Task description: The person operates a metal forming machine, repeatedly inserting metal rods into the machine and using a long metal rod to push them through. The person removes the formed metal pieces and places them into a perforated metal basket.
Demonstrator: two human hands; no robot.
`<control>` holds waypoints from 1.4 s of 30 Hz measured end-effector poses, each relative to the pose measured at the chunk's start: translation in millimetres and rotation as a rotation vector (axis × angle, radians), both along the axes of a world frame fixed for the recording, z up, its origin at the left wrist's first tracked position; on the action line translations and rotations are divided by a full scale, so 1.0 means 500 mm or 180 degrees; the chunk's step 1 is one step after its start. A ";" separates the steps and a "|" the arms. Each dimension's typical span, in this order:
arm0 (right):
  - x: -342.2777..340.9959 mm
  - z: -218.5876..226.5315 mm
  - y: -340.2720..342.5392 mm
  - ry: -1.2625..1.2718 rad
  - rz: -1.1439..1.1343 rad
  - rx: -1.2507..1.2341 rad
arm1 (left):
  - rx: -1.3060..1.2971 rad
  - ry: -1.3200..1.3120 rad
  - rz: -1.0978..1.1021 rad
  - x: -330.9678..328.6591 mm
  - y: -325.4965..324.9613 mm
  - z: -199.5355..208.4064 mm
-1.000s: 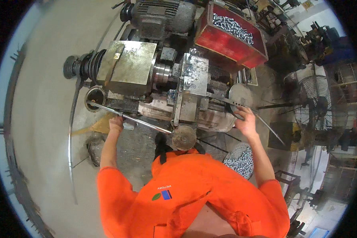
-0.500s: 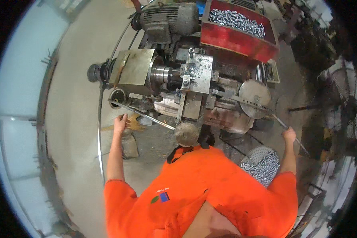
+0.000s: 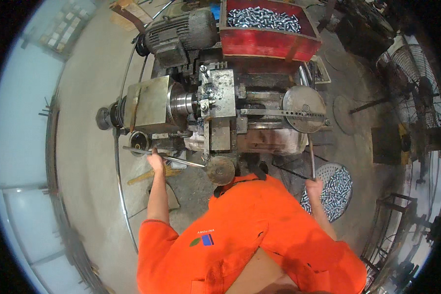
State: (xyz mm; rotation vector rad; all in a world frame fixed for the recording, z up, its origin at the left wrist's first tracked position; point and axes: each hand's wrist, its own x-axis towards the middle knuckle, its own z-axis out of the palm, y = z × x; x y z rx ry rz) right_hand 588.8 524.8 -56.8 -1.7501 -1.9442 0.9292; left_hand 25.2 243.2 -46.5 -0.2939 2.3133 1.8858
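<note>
My left hand (image 3: 156, 160) is closed around a long metal handle rod (image 3: 185, 161), which slopes down to a round metal disc (image 3: 221, 170) at the front of a small lathe. With my right hand (image 3: 314, 187) I grip the lower end of a lever rod (image 3: 311, 157) below a perforated flat bar (image 3: 274, 113) and a large round plate (image 3: 304, 109). Between my hands lies the lathe's tool block (image 3: 221, 93), its bolts upright. The shiny spindle nose (image 3: 183, 104) faces that block from the left, beside a metal cover (image 3: 150, 104).
A red bin (image 3: 269, 44) of small metal parts stands behind the lathe, right of an electric motor (image 3: 181, 36). Near my right forearm is a perforated round basket (image 3: 328, 171) with similar parts. A broom (image 3: 147, 176) lies below my left hand. A fan (image 3: 416, 83) stands far right.
My left hand has come up onto the handle rod. My right hand has swung the lever inward and toward me, from slanting out right to nearly upright in the picture. The view has shifted.
</note>
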 end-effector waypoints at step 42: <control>-0.043 0.051 -0.028 -0.1461 0.0910 -0.0486 | -0.4491 0.0934 -0.3568 -0.051 -0.139 -0.238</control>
